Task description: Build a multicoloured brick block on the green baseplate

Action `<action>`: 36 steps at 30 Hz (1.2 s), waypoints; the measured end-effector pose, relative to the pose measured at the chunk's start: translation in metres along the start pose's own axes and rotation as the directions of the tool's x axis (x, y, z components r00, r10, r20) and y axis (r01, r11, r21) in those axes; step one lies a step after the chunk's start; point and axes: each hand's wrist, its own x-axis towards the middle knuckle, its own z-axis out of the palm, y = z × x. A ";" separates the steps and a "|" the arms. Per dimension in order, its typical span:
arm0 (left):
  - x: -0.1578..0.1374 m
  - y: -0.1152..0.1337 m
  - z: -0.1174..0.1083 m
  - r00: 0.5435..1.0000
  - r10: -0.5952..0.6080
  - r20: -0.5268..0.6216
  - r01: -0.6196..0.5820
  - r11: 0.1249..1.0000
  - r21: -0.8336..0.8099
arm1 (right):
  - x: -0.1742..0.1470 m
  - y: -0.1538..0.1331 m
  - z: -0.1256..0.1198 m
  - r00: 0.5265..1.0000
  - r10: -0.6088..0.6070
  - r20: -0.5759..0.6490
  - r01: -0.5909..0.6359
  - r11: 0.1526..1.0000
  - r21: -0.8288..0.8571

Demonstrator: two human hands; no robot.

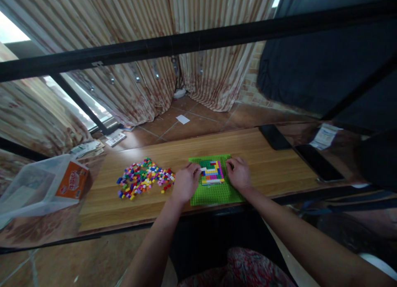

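A green studded baseplate [198, 199] lies on the wooden board in front of me. On it sits a patch of toy bricks [212, 176] in pink, yellow, blue, white, red and dark green. My left hand [186, 181] reaches over the plate's left edge, its fingers pinched on a small white toy brick [203, 169] close to the patch. At the right edge of the plate rests my right hand [239, 173], its fingers curled together; anything inside them is hidden. To the left of my left hand, many loose toy bricks [144, 177] of mixed colours lie spread in a pile.
A clear plastic box [34, 192] with an orange label stands left of the wooden board [105, 210]. Two dark phones [274, 137] and a white packet [325, 136] lie at the right. A dark metal bar [173, 43] crosses behind, before striped curtains [130, 26].
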 end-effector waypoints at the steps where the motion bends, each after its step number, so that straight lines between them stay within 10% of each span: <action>1: 0.003 0.001 0.002 1.000 -0.002 0.011 0.002 1.000 0.023 | 0.000 0.000 0.000 1.000 -0.002 -0.004 0.002 1.000 0.000; 15: 0.011 -0.002 0.019 0.983 -0.163 -0.086 0.150 0.979 -0.139 | 0.000 0.002 0.001 0.999 -0.028 -0.028 0.028 1.000 0.005; 23: 0.008 -0.016 0.029 0.921 -0.378 -0.092 0.265 0.783 -0.563 | 0.000 0.001 0.001 0.999 -0.029 -0.031 0.029 1.000 0.007; 36: 0.022 -0.018 0.054 0.913 -0.405 0.039 0.294 0.591 -0.751 | 0.000 0.001 0.000 0.999 -0.027 -0.039 0.028 1.000 0.015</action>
